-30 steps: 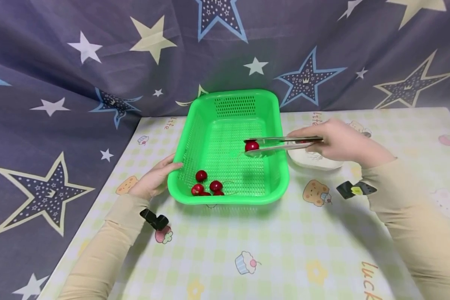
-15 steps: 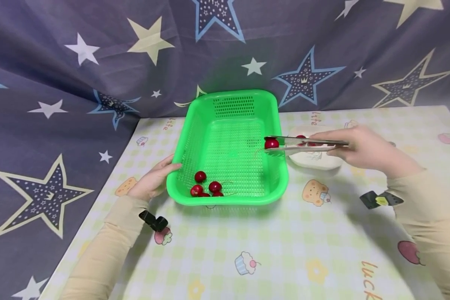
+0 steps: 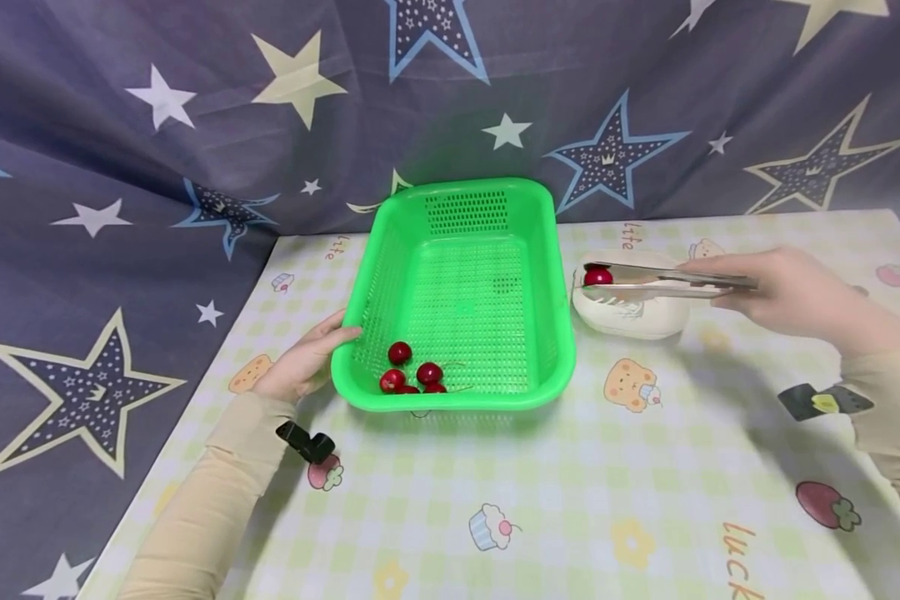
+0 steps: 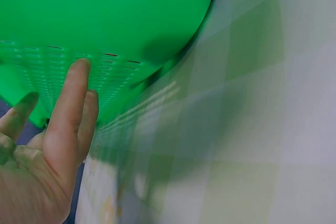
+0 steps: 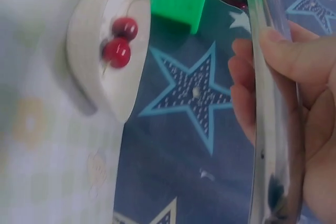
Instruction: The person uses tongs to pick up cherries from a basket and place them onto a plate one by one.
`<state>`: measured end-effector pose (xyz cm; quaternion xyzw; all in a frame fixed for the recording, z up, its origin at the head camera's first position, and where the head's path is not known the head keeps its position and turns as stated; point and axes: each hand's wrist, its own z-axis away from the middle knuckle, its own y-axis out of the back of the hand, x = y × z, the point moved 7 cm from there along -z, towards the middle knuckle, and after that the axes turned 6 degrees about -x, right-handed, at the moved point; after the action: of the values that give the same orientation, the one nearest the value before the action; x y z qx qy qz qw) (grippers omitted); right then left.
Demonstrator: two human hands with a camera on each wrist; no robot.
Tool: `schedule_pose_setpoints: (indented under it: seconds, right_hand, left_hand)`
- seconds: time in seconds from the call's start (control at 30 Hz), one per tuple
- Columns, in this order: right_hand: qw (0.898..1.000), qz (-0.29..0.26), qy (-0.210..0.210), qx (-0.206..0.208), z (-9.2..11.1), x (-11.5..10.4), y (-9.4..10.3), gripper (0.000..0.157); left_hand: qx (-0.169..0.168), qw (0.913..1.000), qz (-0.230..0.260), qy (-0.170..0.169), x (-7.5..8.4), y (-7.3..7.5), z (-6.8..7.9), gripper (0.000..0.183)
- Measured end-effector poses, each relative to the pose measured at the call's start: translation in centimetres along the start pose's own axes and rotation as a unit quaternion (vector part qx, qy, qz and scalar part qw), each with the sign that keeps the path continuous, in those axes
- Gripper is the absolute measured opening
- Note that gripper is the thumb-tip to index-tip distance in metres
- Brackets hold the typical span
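My right hand [image 3: 791, 292] grips metal tongs [image 3: 675, 282], thumb on one side and fingers on the other. A red cherry [image 3: 597, 275] is pinched between the tongs' tips, above the white bowl [image 3: 633, 327] right of the green basket [image 3: 453, 402]. Two cherries [image 5: 116, 52] with stems lie in that bowl in the right wrist view. My left hand [image 3: 303, 358] is at the basket's left side. Its fingers [image 4: 65, 114] extend straight along the perforated wall in the left wrist view. Several cherries [image 3: 429, 372] sit in the basket's near left corner.
A checked tablecloth [image 3: 555, 500] with printed cakes and fruit covers the table. Behind it hangs a dark curtain [image 3: 450, 125] with stars, which also shows along the left side. The basket's far end stands close to this curtain.
My right hand has moved right, carrying the tongs and cherry from over the basket across its right rim to above the bowl. The left hand and basket have stayed in place.
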<state>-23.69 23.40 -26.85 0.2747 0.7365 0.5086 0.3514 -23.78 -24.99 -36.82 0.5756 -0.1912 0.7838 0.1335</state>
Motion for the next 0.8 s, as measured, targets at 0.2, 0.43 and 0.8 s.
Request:
schedule_pose_setpoints:
  seconds: [0.2,0.43,0.8]
  right_hand:
    - [0.998,0.020,-0.055,-0.034,1.4,2.5,0.0,0.047]
    - [0.989,0.023,-0.112,-0.091,2.3,5.0,-0.7,0.047]
    - [0.978,0.038,-0.144,-0.150,2.0,7.2,-1.8,0.048]
  left_hand:
    - [0.005,1.0000,-0.001,0.006,0.0,-0.1,0.1,0.062]
    - [0.010,0.9999,0.001,0.012,0.0,-0.1,0.0,0.062]
    - [0.013,0.9997,-0.005,0.020,0.0,0.0,0.0,0.062]
